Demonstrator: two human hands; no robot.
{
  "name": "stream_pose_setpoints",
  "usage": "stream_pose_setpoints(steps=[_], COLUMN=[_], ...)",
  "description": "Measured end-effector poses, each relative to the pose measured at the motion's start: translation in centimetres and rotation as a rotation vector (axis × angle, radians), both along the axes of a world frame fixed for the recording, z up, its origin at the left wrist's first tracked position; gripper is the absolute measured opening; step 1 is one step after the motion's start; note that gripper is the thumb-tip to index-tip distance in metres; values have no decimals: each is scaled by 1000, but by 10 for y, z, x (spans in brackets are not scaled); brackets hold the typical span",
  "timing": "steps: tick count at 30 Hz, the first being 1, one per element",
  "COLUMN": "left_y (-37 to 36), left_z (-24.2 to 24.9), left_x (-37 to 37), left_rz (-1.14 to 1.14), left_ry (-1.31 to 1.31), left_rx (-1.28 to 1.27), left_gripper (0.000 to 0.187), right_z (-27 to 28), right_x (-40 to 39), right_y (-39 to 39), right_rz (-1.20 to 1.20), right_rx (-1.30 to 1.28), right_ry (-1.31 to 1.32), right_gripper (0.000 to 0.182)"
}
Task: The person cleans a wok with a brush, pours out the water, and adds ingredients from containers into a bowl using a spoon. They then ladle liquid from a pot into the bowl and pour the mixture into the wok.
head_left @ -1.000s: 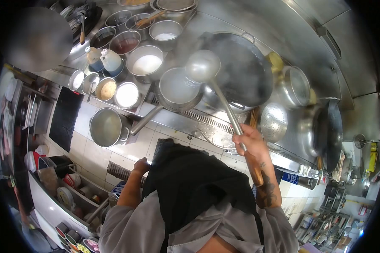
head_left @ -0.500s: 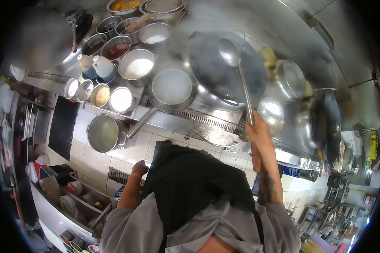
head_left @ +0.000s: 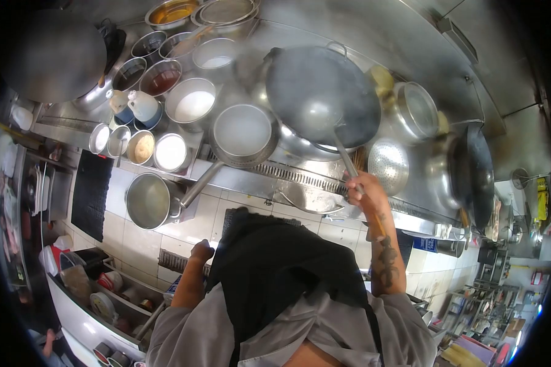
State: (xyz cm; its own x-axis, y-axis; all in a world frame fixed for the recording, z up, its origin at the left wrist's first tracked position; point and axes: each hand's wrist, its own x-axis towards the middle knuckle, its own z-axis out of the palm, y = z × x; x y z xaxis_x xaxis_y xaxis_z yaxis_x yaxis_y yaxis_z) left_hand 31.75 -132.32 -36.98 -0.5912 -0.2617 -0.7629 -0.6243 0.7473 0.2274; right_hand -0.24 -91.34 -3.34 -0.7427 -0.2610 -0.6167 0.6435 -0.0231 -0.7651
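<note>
My right hand [head_left: 367, 192] is wrapped around the handle of a long metal ladle [head_left: 344, 150]. The ladle's round bowl is down inside a dark wok [head_left: 294, 79], blurred by steam; what lies in the wok is hard to make out. Beside my hand on the right rests a round perforated skimmer [head_left: 388, 166]. My left hand [head_left: 202, 251] hangs low at the left of the black apron [head_left: 275, 269], its fingers curled closed. Whether anything is inside them is hidden. Left of the wok, a handled strainer [head_left: 242, 160] carries a pan of cloudy liquid [head_left: 242, 130].
Several seasoning pots, one of white powder [head_left: 170, 151], and two plastic bottles [head_left: 143, 106] crowd the left counter. A metal pot [head_left: 148, 200] stands below them. Another wok [head_left: 475, 177] leans at right. An open drawer unit [head_left: 113, 306] is behind my left side; a person's arm [head_left: 48, 344] shows lower left.
The ladle's bowl has dropped toward the near part of the wok, and my right hand has shifted slightly down and left with its handle. My left hand stays low at my side.
</note>
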Motion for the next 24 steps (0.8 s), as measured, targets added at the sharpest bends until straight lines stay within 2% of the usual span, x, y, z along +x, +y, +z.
stream_pose_setpoints(steps=[3,9,18,21,24], left_y=[-1,-1,5,5,6], left_z=[-4,-2,4,-4,1], left_x=[-1,-4,-10,-7,-4], left_rz=[-12,-17,12,18,55], left_ry=[-1,-31,-19,-16,-21], left_rx=[19,26,4,1,3], left_gripper=[34,36,37,37,38], right_z=[-3,14,43,43,46], right_x=[0,10,18,20,25], right_y=[10,5,-25,-36,-52], right_rz=[-11,14,130,165,236], right_rx=[-291,-470,-483,-420,-226], right_ry=[-109,-93,-87,-92,-30], right_gripper=[35,39,43,44,45])
